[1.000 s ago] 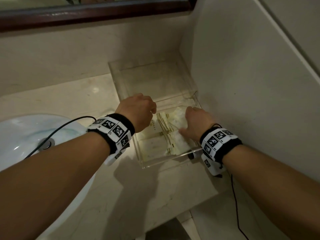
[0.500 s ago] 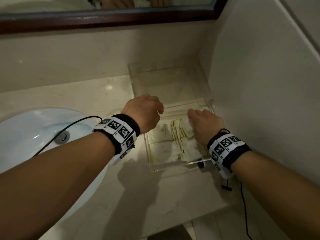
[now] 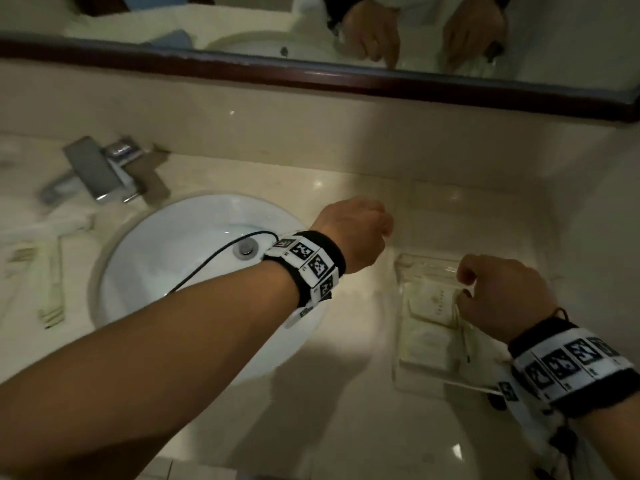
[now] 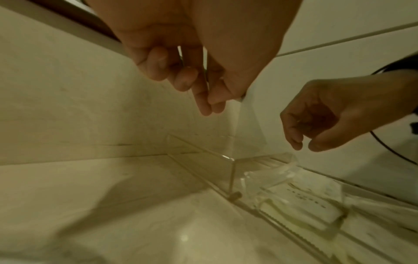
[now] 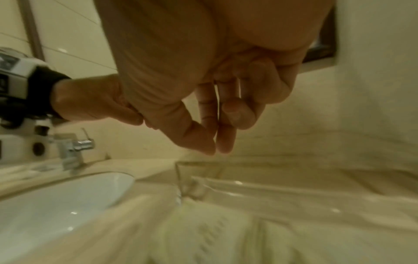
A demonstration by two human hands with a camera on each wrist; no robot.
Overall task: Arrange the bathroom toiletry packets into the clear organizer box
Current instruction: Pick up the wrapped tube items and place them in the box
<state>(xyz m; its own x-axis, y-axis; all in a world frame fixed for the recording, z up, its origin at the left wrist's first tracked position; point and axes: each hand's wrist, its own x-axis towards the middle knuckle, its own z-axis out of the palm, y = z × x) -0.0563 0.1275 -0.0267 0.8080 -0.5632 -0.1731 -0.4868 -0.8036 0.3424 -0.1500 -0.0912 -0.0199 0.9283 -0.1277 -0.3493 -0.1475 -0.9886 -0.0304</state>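
In the corner of the bench (image 3: 346, 427), to the right of the round sink (image 3: 166, 271), stands the clear organizer box (image 3: 401, 372), and several pale toiletry packets (image 3: 429, 306) already lie flat inside it, overlapping one another. The step in hand looks like a pause between loads: what was brought is down in the box, and neither hand carries anything. The left hand (image 3: 353, 233) hangs above the bench just left of the box, fingers loosely curled and empty, as the left wrist view confirms. The right hand (image 3: 498, 296) hovers over the box's right part, above the packets; its thumb and fingers are drawn near each other but nothing lies between them, and I cannot tell whether any fingertip brushes the top packet. More packets (image 3: 52, 292), blurred, lie on the bench at the far left, beyond the sink and below the tap (image 3: 100, 174). By my judgement the next move calls for a reach across the sink to that pile, most likely with the left hand, then a flat pinch on a thin, slippery wrapper and a carry back to the box.
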